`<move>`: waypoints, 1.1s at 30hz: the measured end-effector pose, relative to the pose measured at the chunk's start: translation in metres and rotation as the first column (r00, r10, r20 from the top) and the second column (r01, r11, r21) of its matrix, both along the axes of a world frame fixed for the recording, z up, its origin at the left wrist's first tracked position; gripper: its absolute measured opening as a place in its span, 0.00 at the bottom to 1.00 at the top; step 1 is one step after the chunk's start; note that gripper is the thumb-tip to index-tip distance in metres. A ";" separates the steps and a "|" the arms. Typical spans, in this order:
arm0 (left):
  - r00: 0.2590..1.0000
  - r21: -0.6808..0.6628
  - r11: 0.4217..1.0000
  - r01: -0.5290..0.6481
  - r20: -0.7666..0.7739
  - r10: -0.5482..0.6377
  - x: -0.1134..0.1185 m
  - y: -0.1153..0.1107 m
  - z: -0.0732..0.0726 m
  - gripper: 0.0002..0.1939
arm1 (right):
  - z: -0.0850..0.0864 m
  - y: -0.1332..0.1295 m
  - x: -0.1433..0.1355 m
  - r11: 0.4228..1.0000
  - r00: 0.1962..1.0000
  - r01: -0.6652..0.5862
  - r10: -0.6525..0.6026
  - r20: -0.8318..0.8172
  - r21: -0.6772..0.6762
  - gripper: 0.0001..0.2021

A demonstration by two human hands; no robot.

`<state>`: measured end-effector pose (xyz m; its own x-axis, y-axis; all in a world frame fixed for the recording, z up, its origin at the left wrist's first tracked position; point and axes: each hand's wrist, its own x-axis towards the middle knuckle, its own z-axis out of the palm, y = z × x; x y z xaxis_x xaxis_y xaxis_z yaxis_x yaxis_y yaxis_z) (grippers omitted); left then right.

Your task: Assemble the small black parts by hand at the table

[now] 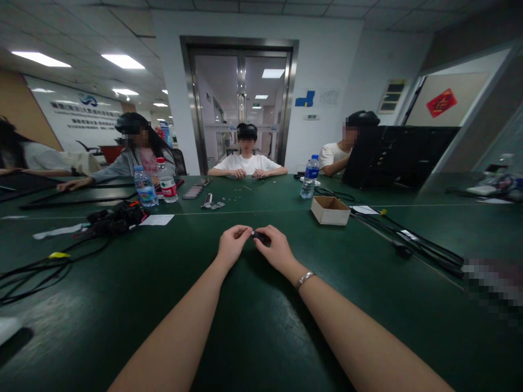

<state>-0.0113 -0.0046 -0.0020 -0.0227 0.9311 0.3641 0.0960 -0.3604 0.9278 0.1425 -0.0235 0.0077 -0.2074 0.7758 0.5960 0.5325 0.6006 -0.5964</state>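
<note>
Over the middle of the green table [261, 316], my two hands meet at a small dark stick-like object [260, 236] with a shiny tip at its left end. My right hand [277, 247] is closed round its dark body, with thumb and fingers on it. The fingers of my left hand [234, 246] are pinched together at the shiny tip. Whether they hold a separate small part there is too small to tell. A silver bracelet [305, 279] is on my right wrist.
Beyond my hands stand an open box [330, 211] and a water bottle [310, 177]. Two bottles [166, 182] are at the left, near black cables [53, 269]. More cables [420, 245] run along the right. Several people sit around the table, one person [247, 160] directly opposite.
</note>
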 end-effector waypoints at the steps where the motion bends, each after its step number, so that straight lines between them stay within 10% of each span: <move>1: 1.000 -0.007 1.000 -0.002 0.002 0.002 0.000 0.000 0.000 0.15 | 0.001 0.000 0.000 1.000 1.000 0.001 -0.001 0.003 0.006 0.07; 33: 0.970 -0.071 0.975 -0.210 -0.138 0.199 0.003 -0.001 -0.004 0.25 | -0.003 -0.001 0.000 0.998 0.998 -0.039 0.037 0.045 0.043 0.08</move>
